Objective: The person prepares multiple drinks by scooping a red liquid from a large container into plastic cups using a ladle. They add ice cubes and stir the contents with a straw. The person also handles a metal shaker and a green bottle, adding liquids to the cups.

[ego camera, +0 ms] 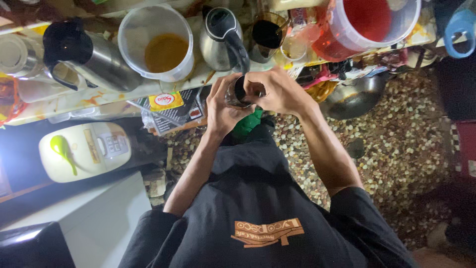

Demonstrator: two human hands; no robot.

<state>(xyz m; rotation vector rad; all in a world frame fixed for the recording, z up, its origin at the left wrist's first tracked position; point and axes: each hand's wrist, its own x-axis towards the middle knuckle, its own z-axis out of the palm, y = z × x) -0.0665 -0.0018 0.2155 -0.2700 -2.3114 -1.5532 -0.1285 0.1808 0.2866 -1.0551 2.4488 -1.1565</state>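
Gripping a small dark-lidded jar (238, 93) between them, both hands meet just off the near edge of the tabletop (89, 101), arms bent and reaching forward from the black shirt (258, 218). The left hand (221, 106) wraps the jar's glass body from the side, fingers curled around it. The right hand (277, 89) arches over the top, fingertips closed on the lid. A steel kettle (223, 39) stands just beyond on the tabletop, beside a clear plastic pitcher (157, 42) of orange liquid.

Glossy steel kettle (220, 37), translucent plastic jug (158, 42), pebbled floor (401, 134)
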